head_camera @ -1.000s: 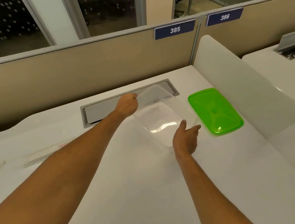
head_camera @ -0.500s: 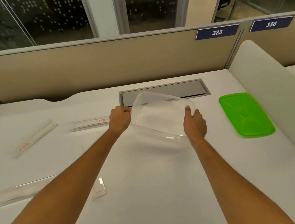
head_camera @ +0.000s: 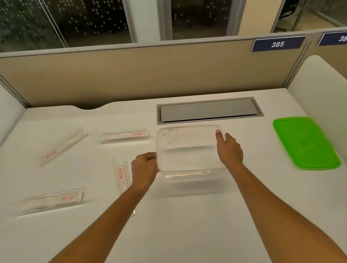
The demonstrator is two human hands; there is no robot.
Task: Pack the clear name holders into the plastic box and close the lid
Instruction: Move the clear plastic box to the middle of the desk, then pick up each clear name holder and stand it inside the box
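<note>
The plastic box (head_camera: 189, 151) sits open-topped and empty at the middle of the white table (head_camera: 179, 228), held at both short sides: the left hand (head_camera: 144, 169) has a closed grip on its left rim, the right hand (head_camera: 229, 148) a closed grip on its right rim. Four clear name holders (head_camera: 125, 135) lie to the left. The green lid (head_camera: 306, 143) lies well apart on the right.

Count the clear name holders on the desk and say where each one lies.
4. Far left, angled; left of the plastic box's far corner; near left; one partly under the left forearm. More may lie out of view.
</note>
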